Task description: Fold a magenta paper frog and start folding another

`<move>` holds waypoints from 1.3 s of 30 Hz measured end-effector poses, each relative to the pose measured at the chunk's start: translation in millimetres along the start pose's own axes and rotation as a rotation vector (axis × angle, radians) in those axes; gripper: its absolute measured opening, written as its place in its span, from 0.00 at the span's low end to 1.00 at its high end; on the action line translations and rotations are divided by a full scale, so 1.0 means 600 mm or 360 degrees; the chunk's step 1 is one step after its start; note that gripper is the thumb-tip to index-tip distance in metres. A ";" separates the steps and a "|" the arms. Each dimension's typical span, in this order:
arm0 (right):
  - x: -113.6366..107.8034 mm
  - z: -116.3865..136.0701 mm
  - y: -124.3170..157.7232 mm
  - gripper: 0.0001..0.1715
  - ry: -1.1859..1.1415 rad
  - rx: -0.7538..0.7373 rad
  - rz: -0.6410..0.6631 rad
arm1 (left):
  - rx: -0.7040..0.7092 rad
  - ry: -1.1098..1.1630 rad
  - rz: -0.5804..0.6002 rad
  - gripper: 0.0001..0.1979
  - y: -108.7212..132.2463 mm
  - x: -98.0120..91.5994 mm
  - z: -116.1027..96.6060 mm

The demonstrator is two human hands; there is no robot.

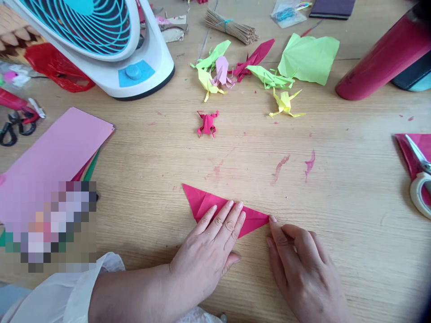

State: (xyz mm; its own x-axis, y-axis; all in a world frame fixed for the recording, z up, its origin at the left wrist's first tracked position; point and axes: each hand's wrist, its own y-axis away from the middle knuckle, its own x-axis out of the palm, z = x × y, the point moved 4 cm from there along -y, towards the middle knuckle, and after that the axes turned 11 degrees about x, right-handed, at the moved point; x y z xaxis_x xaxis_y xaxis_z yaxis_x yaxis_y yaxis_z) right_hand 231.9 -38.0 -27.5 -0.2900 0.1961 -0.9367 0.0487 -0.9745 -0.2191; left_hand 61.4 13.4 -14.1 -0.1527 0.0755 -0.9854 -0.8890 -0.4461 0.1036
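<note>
A folded sheet of red paper [254, 220], roughly a long triangle with crease lines, lies on the table in front of me. My left hand [215, 242] rests flat across its middle, fingers stretched out and covering part of the lower edge. At the paper's right-hand point, the index fingertip of my right hand [303, 264] presses down. The other fingers of that hand are curled in, and its thumb lies lower, apart from the paper. Farther back sits a small red paper frog [208, 124], touched by neither hand.
Folded paper figures, among them a yellow frog [283, 104], stand behind, near a green sheet [308, 58]. A fan [144, 72] and coloured paper sheets [63, 143] occupy the left. At right are a red bottle [380, 58], scissors [417, 154] and a tape roll [417, 195].
</note>
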 end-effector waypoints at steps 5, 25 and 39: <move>0.000 0.004 -0.003 0.29 0.0081 -0.0096 0.0021 | 0.0002 0.0013 0.0014 0.38 -0.001 0.000 -0.001; 0.000 0.031 -0.023 0.22 0.0117 -0.0179 0.0088 | 0.0006 -0.0032 0.0029 0.35 0.000 0.004 -0.005; -0.005 0.029 -0.021 0.21 0.0191 -0.0126 -0.0027 | -0.0040 0.0005 -0.0016 0.42 -0.001 -0.004 -0.008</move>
State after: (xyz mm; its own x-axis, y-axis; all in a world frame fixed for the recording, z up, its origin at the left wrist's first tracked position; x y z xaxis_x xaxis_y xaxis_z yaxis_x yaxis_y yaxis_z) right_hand 215.7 -28.3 -17.3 -0.1754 0.2287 -0.9576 0.1214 -0.9602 -0.2516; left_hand 64.4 9.3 -12.2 -0.1421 0.0773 -0.9868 -0.8794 -0.4675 0.0900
